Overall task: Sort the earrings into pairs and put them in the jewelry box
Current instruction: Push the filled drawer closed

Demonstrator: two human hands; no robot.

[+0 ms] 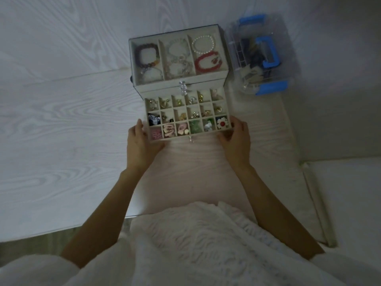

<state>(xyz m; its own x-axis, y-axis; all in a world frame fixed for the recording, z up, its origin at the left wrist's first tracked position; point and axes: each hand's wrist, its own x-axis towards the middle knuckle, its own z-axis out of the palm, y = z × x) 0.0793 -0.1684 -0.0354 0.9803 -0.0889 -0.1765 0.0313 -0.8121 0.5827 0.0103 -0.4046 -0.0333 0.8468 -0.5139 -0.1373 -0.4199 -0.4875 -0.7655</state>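
A pale jewelry box (132,58) stands on the white table, its top tray holding bead bracelets (207,60) in three sections. Its drawer (186,138), divided into many small cells, is pulled out toward me. Earrings lie in the cells: a white flower (222,123), pink roses (169,129), green pieces (195,126), gold pieces (201,98). My left hand (140,139) grips the drawer's front left corner, thumb along its side. At the front right corner my right hand (237,139) grips the drawer, thumb on the rim.
A clear plastic storage box with blue clasps and handle (266,56) stands right of the jewelry box. The wood-grain table (61,120) stretches left and toward me. A pale cushioned surface (340,193) lies lower right. My lap in pale textured fabric (195,244) fills the bottom.
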